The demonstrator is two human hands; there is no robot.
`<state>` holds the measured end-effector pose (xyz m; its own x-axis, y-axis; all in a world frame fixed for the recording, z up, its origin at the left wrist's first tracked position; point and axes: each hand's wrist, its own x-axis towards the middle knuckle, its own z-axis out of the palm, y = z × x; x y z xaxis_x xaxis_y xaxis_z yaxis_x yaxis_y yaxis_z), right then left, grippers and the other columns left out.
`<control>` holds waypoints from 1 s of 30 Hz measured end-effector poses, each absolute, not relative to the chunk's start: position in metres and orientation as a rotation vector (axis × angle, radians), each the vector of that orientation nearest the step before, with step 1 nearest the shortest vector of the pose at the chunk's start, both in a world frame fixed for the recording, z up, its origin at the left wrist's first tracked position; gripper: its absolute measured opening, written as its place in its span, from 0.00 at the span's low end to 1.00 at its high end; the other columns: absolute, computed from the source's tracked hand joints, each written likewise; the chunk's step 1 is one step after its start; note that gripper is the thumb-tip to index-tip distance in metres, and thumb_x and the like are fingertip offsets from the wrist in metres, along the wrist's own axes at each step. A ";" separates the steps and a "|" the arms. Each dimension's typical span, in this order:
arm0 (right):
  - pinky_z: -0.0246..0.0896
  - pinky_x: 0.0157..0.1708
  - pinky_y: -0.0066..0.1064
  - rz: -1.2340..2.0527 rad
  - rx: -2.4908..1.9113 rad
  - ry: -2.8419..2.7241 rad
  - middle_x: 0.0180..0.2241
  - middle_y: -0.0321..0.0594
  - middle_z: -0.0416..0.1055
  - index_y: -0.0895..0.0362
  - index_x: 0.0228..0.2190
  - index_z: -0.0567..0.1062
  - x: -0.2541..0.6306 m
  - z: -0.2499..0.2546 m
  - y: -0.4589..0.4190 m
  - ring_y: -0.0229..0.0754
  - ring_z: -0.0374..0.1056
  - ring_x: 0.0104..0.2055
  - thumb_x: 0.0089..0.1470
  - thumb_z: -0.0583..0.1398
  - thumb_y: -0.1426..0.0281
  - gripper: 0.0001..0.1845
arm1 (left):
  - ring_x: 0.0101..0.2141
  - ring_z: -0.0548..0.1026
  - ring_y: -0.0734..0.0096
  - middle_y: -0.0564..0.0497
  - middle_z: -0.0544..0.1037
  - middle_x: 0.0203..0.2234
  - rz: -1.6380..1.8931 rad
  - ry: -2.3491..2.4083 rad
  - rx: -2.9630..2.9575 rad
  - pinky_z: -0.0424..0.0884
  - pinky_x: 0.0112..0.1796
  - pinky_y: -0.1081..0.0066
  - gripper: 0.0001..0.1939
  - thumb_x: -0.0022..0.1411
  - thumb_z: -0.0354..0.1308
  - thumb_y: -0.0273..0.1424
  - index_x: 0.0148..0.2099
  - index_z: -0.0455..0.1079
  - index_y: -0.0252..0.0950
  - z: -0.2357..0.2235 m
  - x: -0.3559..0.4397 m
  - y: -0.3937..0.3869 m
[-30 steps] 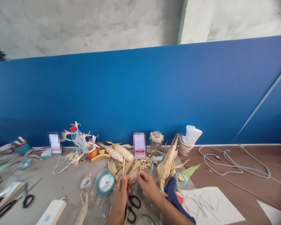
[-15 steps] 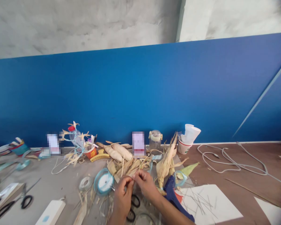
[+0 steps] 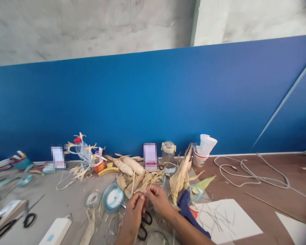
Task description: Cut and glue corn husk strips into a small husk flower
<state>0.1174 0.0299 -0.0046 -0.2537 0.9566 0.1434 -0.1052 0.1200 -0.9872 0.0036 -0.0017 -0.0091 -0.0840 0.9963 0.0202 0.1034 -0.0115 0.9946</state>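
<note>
My left hand [image 3: 135, 209] is closed in a pinch on a thin husk strip [image 3: 133, 183] that sticks up above the fingers. My right hand [image 3: 157, 201] pinches too, its fingertips touching those of the left, with a slim pale strip [image 3: 150, 185] showing over them. Behind both hands lies a heap of dry corn husks [image 3: 140, 182]. Black-handled scissors [image 3: 146, 223] rest below and between my wrists, partly hidden. Just left of my left hand is a spool of blue ribbon [image 3: 113, 197].
At right, a blue glue gun [image 3: 185, 204] lies beside white paper [image 3: 226, 217] strewn with thin wires. A husk bundle [image 3: 180, 177], lidded jar [image 3: 168, 153] and paper cup [image 3: 200, 159] stand behind. Leftward are a tape roll [image 3: 93, 199], a white power bank-like box [image 3: 55, 231] and more scissors [image 3: 28, 219].
My hands have come together from slightly apart, fingertips now touching. The strip in the right hand shows less above the fingers. The view has shifted slightly.
</note>
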 end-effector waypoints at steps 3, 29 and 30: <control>0.52 0.25 0.26 1.324 -0.928 -1.404 0.17 0.30 0.60 0.57 0.18 0.65 0.118 -0.003 0.031 0.34 0.55 0.21 0.49 0.56 0.59 0.16 | 0.18 0.59 0.75 0.58 0.60 0.14 1.233 1.330 1.257 0.56 0.21 0.74 0.21 0.55 0.51 0.48 0.22 0.62 0.37 -0.010 0.003 -0.001; 0.49 0.25 0.25 1.186 -1.026 -1.473 0.17 0.29 0.57 0.58 0.17 0.64 0.115 -0.004 0.034 0.33 0.54 0.23 0.48 0.54 0.64 0.13 | 0.22 0.64 0.71 0.54 0.70 0.19 1.365 1.316 1.256 0.60 0.24 0.74 0.14 0.48 0.62 0.42 0.29 0.71 0.35 -0.011 -0.003 0.003; 0.50 0.25 0.25 1.183 -1.020 -1.473 0.17 0.30 0.57 0.58 0.18 0.65 0.115 -0.004 0.034 0.34 0.54 0.23 0.49 0.54 0.64 0.14 | 0.22 0.64 0.71 0.54 0.70 0.20 1.366 1.304 1.243 0.60 0.23 0.74 0.15 0.47 0.62 0.42 0.29 0.72 0.35 -0.011 -0.003 0.004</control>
